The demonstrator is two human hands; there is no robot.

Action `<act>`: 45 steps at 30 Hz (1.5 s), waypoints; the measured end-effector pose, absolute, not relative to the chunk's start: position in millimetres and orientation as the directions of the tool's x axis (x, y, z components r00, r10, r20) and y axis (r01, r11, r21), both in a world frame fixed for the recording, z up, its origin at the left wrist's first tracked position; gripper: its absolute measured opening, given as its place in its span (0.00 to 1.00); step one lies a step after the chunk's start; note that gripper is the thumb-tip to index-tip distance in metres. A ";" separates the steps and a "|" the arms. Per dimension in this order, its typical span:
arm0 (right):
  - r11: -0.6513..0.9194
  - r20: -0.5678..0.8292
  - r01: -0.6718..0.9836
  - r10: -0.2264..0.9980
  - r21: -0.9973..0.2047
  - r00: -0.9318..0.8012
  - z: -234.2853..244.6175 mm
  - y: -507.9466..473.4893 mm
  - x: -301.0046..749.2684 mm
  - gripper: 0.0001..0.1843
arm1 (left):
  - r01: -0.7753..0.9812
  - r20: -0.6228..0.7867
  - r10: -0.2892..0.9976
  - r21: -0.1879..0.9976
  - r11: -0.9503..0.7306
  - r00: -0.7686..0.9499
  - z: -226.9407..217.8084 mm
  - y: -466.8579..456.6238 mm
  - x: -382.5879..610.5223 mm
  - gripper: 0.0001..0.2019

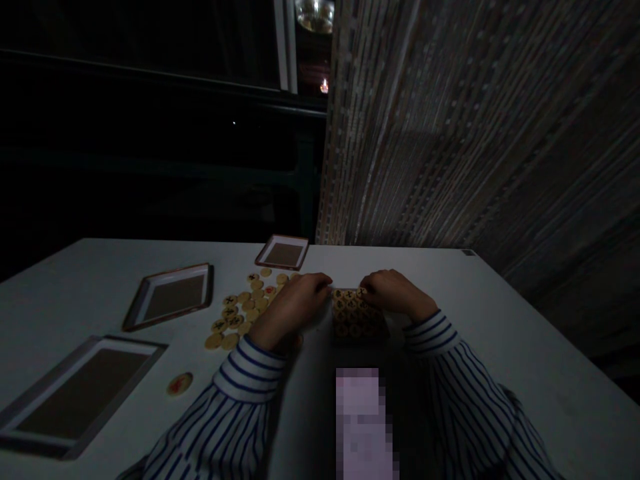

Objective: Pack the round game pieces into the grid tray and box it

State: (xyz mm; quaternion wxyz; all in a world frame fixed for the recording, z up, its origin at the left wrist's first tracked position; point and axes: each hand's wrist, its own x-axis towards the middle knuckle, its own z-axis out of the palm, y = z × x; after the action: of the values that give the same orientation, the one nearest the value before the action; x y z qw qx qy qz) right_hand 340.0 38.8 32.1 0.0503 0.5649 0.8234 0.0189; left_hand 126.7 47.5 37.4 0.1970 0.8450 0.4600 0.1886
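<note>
In front of me stands a small box [357, 339] packed with rows of round Chinese chess pieces [353, 312], their characters facing up. My right hand [393, 292] is closed at the box's far right corner, with its fingertips on a Chinese chess piece there. At the left side of the box, my left hand [300, 299] is curled, thumb and forefinger close to the far left corner. Whatever its fingers may hold is hidden beneath the hand. Loose Chinese chess pieces [249, 305] lie scattered beside my left hand, some with dark characters and one with a red one.
Framed shallow trays lie on the white table [500, 373]: one at the back [283, 252], a second left of the pieces [173, 293], a third at near left [80, 393]. One red-marked piece [179, 384] sits apart. A string curtain [400, 133] hangs behind the table.
</note>
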 end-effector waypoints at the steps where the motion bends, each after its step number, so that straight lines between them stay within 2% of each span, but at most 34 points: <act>1: 0.362 -0.064 0.928 0.932 0.092 -0.357 31.6 38.8 339.9 0.14 | 0.701 0.143 0.849 0.505 -0.504 0.508 37.3 47.5 126.4 0.16; 17: 0.344 -0.104 0.936 0.937 0.081 -0.335 32.6 37.9 339.7 0.14 | 0.683 0.130 0.851 0.542 -0.490 0.508 39.2 48.4 124.9 0.16; 23: 0.372 -0.082 0.927 0.926 0.050 -0.368 32.4 38.9 343.2 0.14 | 0.665 0.164 0.836 0.535 -0.521 0.524 35.8 50.6 123.0 0.17; 45: 0.395 -0.077 0.918 0.917 0.041 -0.392 27.8 40.8 341.3 0.15 | 0.672 0.151 0.839 0.533 -0.514 0.522 36.0 51.5 122.9 0.18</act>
State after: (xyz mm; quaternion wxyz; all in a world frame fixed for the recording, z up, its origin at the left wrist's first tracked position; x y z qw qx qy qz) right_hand 341.3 40.8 27.8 0.0434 0.5498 0.8341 -0.0042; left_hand 122.9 51.5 36.0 0.2096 0.8469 0.4460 0.1996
